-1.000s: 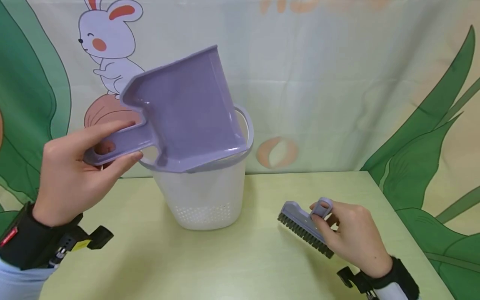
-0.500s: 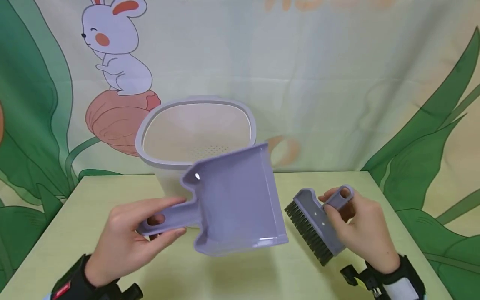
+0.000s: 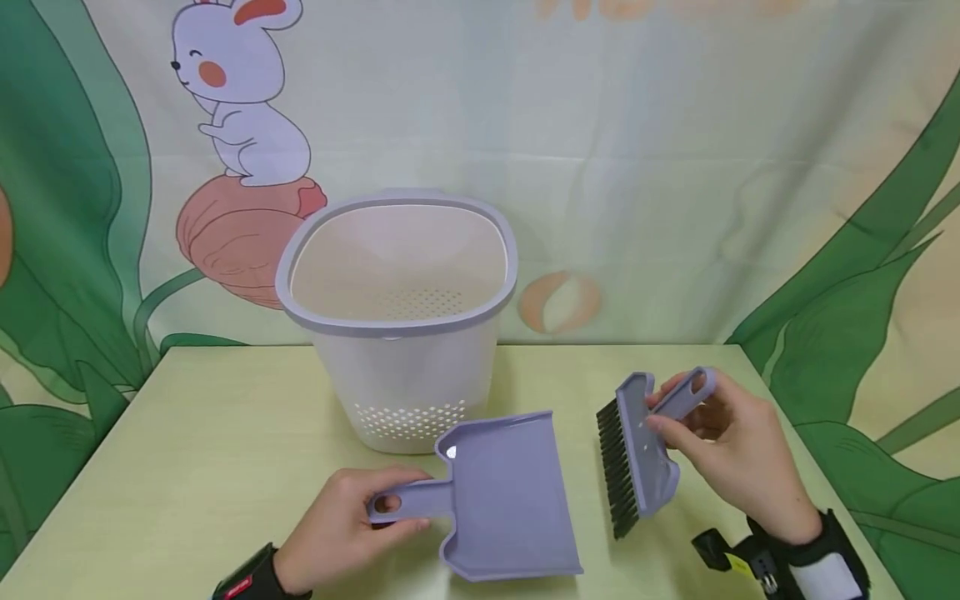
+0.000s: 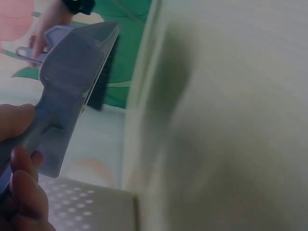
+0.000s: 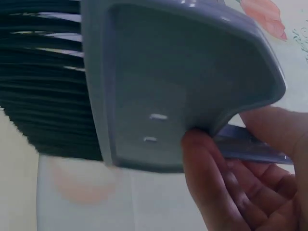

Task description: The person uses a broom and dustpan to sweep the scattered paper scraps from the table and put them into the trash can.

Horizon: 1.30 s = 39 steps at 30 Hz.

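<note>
A purple dustpan (image 3: pixel 510 500) is held by its handle in my left hand (image 3: pixel 352 521), its flat side facing up and its wide edge toward the right. In the left wrist view the dustpan (image 4: pixel 72 72) shows edge-on, apart from the table surface. My right hand (image 3: pixel 738 454) pinches the handle of a small purple hand brush (image 3: pixel 648 462), whose dark bristles point left toward the dustpan. Up close in the right wrist view, thumb and fingers grip the brush (image 5: pixel 163 91) where its handle meets the head. A gap separates the brush from the dustpan.
Behind the dustpan, a white perforated basket (image 3: pixel 405 375) with a purple rim stands upright toward the back of the light table (image 3: pixel 187 450). A printed curtain (image 3: pixel 637 167) with a rabbit and green leaves hangs behind the table.
My left hand has brought the dustpan down and to the right from above the basket, uncovering its opening. My right hand has turned the brush more upright and moved slightly right.
</note>
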### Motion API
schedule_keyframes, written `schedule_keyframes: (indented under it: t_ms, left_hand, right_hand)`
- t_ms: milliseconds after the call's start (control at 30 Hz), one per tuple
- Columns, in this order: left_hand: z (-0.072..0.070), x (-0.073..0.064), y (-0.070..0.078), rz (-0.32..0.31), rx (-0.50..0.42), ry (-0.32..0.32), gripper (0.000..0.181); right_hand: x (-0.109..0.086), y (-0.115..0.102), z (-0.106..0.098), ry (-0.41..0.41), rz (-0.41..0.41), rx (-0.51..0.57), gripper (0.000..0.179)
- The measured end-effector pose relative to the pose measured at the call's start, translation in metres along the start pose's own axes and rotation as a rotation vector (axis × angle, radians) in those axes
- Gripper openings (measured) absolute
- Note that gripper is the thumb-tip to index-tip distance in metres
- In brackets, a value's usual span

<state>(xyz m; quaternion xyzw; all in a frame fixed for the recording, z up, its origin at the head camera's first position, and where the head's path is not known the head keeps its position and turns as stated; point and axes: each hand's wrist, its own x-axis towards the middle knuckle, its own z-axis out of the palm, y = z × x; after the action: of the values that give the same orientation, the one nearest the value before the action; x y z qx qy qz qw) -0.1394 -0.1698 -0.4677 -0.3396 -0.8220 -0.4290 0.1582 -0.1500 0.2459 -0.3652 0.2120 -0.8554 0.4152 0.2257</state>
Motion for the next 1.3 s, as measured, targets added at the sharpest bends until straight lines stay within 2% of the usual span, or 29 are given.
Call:
schedule_keyframes:
  t_ms: [133, 267, 500, 733, 1067, 1200, 1300]
  left_hand:
    - [0.019, -0.005, -0.01, -0.04, 0.002, -0.04, 0.032]
    - [0.029, -0.005, -0.012, -0.06, 0.007, -0.045, 0.031]
    - [0.035, -0.004, -0.01, -0.126, -0.004, -0.073, 0.03]
    - [0.04, -0.003, -0.008, -0.15, -0.004, -0.116, 0.03]
    - [0.051, -0.003, -0.001, -0.216, -0.086, -0.246, 0.03]
    - [0.055, -0.004, 0.0, -0.204, -0.116, -0.298, 0.031]
    - [0.059, -0.006, -0.001, -0.172, -0.134, -0.336, 0.032]
  right_hand:
    - [-0.002, -0.002, 0.002, -0.033, -0.02, 0.008, 0.035]
    - [-0.004, -0.006, 0.01, -0.072, -0.058, 0.039, 0.036]
    - [-0.008, -0.012, 0.032, -0.153, -0.146, 0.055, 0.033]
    - [-0.017, -0.017, 0.064, -0.167, -0.239, 0.01, 0.035]
    - [-0.027, -0.024, 0.103, -0.212, -0.345, 0.081, 0.041]
    - [-0.033, -0.026, 0.118, -0.259, -0.34, 0.086, 0.038]
    - [-0.038, -0.025, 0.127, -0.301, -0.337, 0.075, 0.035]
